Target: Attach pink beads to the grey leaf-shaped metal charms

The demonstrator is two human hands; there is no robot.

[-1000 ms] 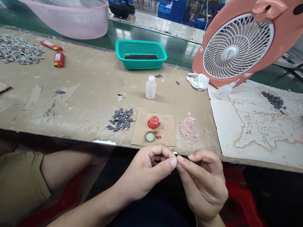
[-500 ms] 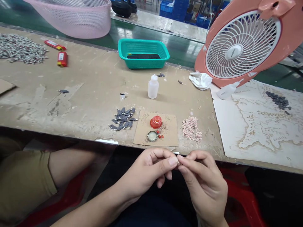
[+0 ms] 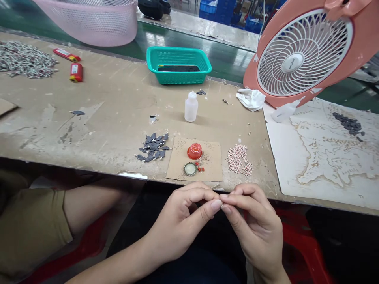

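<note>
Left hand (image 3: 180, 225) and right hand (image 3: 254, 227) pinch something tiny (image 3: 221, 205)

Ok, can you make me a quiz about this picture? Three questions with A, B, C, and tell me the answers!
1. Where is the red cap?
A on the cardboard square
B on the fan
C on the white cloth

2. What colour is the small mesh basket?
A yellow
B teal
C purple

3. How is the white squeeze bottle standing?
A lying on its side
B upside down
C upright

Answers:
1 A, the cap sits on the cardboard.
2 B, its rim and mesh look teal.
3 C, its nozzle points straight up.
</note>
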